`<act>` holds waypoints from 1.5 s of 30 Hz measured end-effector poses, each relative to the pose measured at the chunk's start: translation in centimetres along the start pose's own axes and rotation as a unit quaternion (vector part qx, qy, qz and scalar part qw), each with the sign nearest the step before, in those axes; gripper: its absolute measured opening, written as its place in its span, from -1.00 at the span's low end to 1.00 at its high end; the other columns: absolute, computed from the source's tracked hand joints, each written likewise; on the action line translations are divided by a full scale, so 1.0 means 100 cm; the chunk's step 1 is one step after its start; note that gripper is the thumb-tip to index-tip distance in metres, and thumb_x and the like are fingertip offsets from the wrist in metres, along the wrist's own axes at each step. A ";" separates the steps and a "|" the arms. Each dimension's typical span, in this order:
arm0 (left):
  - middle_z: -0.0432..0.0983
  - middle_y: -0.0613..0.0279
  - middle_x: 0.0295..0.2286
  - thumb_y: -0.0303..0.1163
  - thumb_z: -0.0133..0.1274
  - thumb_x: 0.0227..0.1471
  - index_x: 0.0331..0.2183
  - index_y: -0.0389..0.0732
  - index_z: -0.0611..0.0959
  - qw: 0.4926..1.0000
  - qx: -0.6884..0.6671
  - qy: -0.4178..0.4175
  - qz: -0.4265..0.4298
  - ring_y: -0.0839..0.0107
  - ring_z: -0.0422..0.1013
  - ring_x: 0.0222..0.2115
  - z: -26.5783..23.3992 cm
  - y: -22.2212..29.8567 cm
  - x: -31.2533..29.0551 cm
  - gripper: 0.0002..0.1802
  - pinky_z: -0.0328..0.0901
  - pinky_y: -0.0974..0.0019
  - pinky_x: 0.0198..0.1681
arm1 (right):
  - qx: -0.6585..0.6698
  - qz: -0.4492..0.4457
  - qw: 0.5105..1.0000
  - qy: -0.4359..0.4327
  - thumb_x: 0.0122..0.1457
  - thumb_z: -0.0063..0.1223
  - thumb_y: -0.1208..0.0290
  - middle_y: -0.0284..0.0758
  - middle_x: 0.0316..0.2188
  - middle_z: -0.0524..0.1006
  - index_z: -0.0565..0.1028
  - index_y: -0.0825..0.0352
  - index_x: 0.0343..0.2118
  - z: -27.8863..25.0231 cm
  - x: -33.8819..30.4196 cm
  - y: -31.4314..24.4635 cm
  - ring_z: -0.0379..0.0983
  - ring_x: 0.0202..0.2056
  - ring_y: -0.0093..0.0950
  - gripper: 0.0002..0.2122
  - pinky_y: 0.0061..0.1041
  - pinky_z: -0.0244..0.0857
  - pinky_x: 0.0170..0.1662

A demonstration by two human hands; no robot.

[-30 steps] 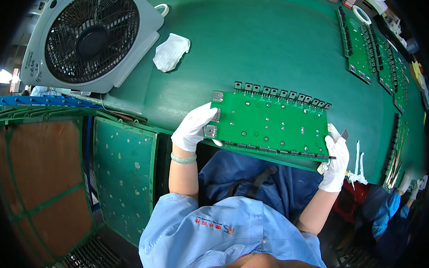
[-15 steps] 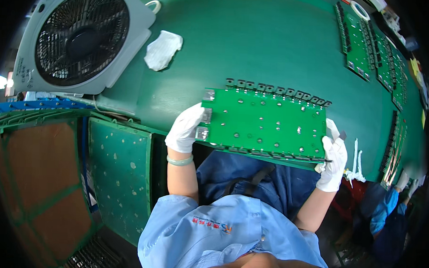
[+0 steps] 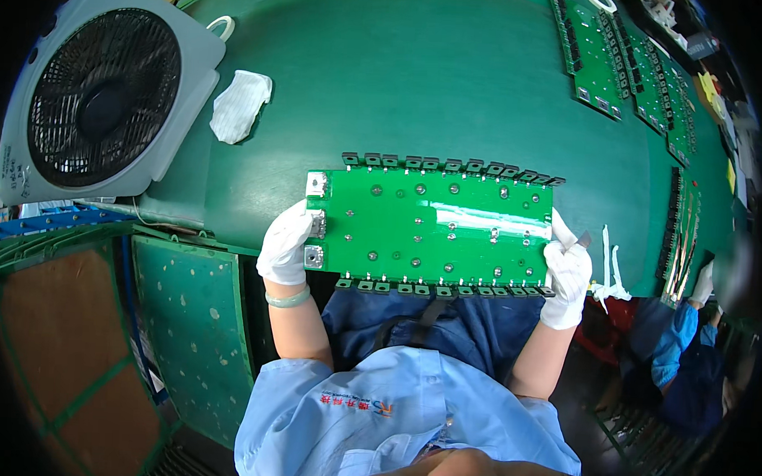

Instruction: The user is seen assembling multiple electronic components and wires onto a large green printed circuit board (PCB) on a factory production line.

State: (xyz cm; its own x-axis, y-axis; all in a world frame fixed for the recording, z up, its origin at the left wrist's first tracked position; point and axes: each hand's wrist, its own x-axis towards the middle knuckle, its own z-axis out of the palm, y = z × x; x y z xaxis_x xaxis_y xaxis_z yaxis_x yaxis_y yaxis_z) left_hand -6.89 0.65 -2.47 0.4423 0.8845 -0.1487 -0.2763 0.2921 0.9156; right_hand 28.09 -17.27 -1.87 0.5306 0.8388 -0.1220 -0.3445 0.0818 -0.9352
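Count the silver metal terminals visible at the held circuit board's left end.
3: the far terminal at one corner, the middle terminal partly covered by the left hand, and the near terminal at the other corner. Any beneath the circuit board would be hidden.

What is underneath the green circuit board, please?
Dark blue cloth shows past the near edge, green tabletop past the far one; whatever the circuit board covers cannot be seen.

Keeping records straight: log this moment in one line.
left hand: holds green circuit board, left end; right hand: holds right end; fan: upper left
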 end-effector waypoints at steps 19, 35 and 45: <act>0.52 0.05 -0.26 -0.23 -0.01 0.09 -0.10 -0.53 0.48 0.991 0.092 0.065 0.068 0.41 0.43 -0.36 -0.002 -0.008 0.002 -0.49 0.29 0.39 -0.27 | 0.055 -0.026 0.997 -0.050 0.00 0.02 0.73 0.31 0.03 0.24 0.17 0.38 -0.80 0.000 0.001 0.000 0.10 -0.79 -0.81 -0.65 -0.78 -0.08 -0.73; 0.53 0.23 -0.38 -0.68 0.13 -0.15 -0.23 -0.35 0.54 0.993 0.090 0.075 -0.013 0.53 0.43 -0.43 0.038 0.011 0.015 -0.67 0.32 0.46 -0.34 | -0.286 -0.033 0.944 0.162 0.18 0.01 0.30 -0.46 -0.65 0.40 0.34 0.21 0.12 0.039 0.001 -0.031 0.21 -0.65 -0.76 -0.58 -0.74 0.18 -0.55; 0.53 0.22 -0.40 -0.69 0.13 -0.16 -0.27 -0.37 0.55 0.995 0.083 0.062 0.009 0.53 0.42 -0.44 0.040 0.013 0.009 -0.71 0.31 0.47 -0.35 | -0.491 -0.272 0.827 0.016 0.04 0.19 0.41 -0.19 -0.42 0.48 0.42 0.35 -0.15 0.088 -0.013 -0.017 0.49 -0.48 -0.40 -0.69 -0.52 0.39 -0.43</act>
State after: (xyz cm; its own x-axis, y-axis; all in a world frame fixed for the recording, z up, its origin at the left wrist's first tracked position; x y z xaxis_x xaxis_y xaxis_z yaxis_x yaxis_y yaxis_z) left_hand -3.41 0.37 0.07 0.3273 0.9299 -0.1676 -0.1334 0.2211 0.9661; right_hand 21.15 -13.77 2.81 0.4264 0.8053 0.4118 0.7397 -0.0484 -0.6712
